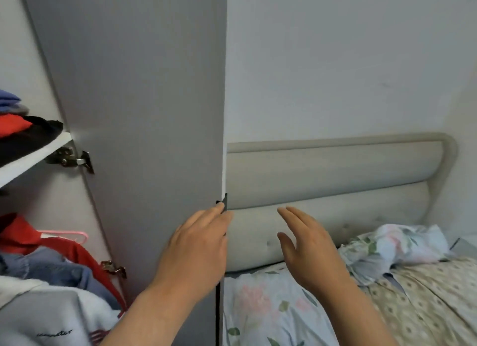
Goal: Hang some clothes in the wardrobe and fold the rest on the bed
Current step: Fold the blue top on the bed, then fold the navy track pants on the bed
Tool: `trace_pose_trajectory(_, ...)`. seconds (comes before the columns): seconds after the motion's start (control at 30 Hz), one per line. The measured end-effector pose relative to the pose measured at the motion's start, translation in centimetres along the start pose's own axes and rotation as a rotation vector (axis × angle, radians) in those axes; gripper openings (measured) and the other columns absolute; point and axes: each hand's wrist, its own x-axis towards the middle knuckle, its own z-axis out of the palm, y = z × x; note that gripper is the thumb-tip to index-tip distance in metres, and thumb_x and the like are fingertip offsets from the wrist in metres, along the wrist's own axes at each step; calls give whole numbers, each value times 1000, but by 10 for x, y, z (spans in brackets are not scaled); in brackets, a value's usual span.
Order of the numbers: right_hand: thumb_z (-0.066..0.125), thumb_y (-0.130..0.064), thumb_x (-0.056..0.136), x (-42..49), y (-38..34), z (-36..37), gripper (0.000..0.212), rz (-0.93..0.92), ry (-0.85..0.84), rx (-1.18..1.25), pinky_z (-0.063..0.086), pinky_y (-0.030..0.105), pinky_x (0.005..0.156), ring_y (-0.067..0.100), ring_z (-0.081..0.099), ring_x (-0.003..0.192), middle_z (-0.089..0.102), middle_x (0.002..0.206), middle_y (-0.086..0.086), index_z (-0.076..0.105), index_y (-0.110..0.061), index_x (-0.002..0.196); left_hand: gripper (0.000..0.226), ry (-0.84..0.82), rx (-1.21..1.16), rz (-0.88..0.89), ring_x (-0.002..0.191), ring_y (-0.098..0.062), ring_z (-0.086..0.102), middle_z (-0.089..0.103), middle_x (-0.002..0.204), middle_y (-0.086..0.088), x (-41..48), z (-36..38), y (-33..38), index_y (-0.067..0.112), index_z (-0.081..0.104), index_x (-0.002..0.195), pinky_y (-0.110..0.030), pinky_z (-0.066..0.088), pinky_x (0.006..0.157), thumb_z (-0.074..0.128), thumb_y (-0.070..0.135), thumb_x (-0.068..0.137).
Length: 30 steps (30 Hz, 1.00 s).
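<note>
The grey wardrobe door (144, 100) stands open in front of me. My left hand (198, 245) lies on its free edge, with the fingertips curled round the black handle strip (225, 203). To the right of the door, my right hand (307, 245) hovers open with straight fingers, holding nothing. Inside the wardrobe at lower left hang a red garment (64, 247) on a pink hanger (74, 236), a blue garment (51, 268) and a grey-white top (46, 312). The bed (426, 301) lies at right.
A shelf (33, 157) at left carries folded red, black and blue clothes. Two metal hinges (72, 159) sit on the door's inner side. A padded headboard (335, 180), a floral pillow (271, 309) and a crumpled floral cloth (397, 245) are beside the door.
</note>
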Motion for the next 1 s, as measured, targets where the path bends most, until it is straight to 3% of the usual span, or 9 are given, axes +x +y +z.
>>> trace_pose_trajectory(0.13,62,-18,95,-9,49,-7,48,149,-19,-25,40,38,108,23,49,133,52,146,3,52,-17,142,40,-27,-101,138,115,-9,47,67,127,3,25,46,22,20,68,121,-38,50,91,57,23,83)
trace_pose_trajectory(0.2,64,-14,93,-13,74,-12,47,212,-6,-59,43,37,105,24,52,129,55,141,4,55,-15,139,42,-73,-113,198,117,-9,46,66,129,3,41,68,29,19,68,124,-39,46,94,49,25,86)
trace_pose_trajectory(0.3,71,-6,86,-23,108,-21,44,315,35,-115,48,30,94,23,60,116,64,128,3,63,-12,129,45,-169,-130,256,118,-11,47,65,131,-1,65,100,37,15,66,126,-38,42,97,59,20,82)
trace_pose_trajectory(0.47,65,-14,93,-40,142,-45,48,449,21,-202,40,28,102,20,52,128,56,141,-1,55,-17,140,50,-272,-164,261,124,-28,59,60,137,-8,94,153,49,12,61,133,-40,40,103,65,16,84)
trace_pose_trajectory(0.6,57,-20,97,-63,157,-68,51,594,8,-249,33,26,110,15,44,135,46,149,-7,45,-25,147,52,-322,-207,328,118,-33,63,63,132,-12,104,180,68,10,64,129,-48,49,96,75,11,78)
trace_pose_trajectory(0.77,53,-23,100,-100,156,-95,52,791,23,-312,27,23,113,12,37,140,39,154,-12,39,-30,150,54,-413,-367,351,129,-29,54,58,140,-8,115,198,106,11,61,134,-35,33,106,75,7,81)
trace_pose_trajectory(0.87,49,-26,102,-120,148,-105,53,912,43,-341,24,22,114,11,33,142,35,156,-13,34,-31,152,50,-444,-439,448,129,-30,54,57,141,-7,119,206,129,13,60,134,-35,33,106,69,12,85)
trace_pose_trajectory(1.0,45,-29,103,-142,127,-112,53,1035,42,-383,22,22,115,7,29,143,32,156,-16,30,-33,153,56,-531,-583,488,140,-22,40,46,151,1,121,205,154,20,51,143,-34,30,113,68,16,89)
